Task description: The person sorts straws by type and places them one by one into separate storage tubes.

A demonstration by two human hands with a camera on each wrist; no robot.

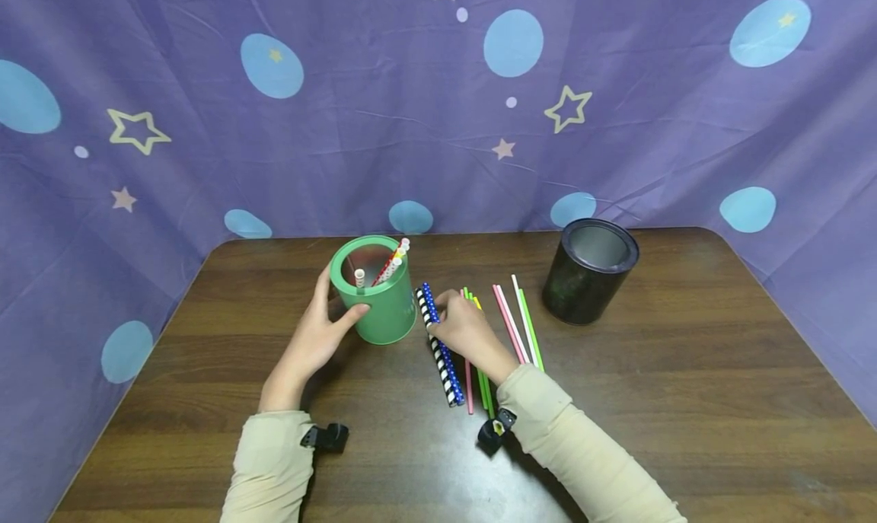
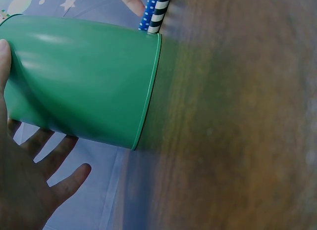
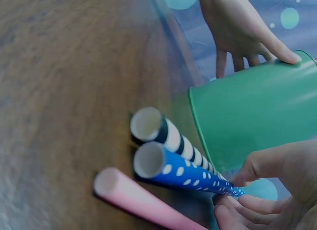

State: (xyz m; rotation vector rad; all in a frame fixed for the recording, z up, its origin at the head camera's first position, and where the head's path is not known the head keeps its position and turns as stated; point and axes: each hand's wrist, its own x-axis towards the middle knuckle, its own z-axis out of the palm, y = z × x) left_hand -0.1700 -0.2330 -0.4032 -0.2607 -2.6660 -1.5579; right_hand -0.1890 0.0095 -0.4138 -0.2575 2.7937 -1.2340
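Observation:
A green can point(image 1: 387, 317) stands at the left of the table, with several patterned paper straws point(image 1: 390, 268) leaning inside. My left hand point(image 1: 318, 344) grips its left side, thumb at the front near the rim and fingers behind. Right of the can lie a black-and-white striped straw point(image 1: 441, 363) and a blue polka-dot straw point(image 1: 450, 371), side by side. My right hand point(image 1: 469, 331) is over their upper part, thumb and fingertips pinching the blue one. In the right wrist view, the open ends of the striped straw point(image 3: 173, 138) and blue straw point(image 3: 181, 170) face the camera.
Beneath and beside the right forearm lie a pink straw point(image 1: 469, 390) and several green straws point(image 1: 485, 390). Further right are more plain straws, pink point(image 1: 508, 317), white point(image 1: 524, 317) and green point(image 1: 530, 329). A black can point(image 1: 582, 298) stands at the back right, before a purple curtain point(image 1: 438, 127).

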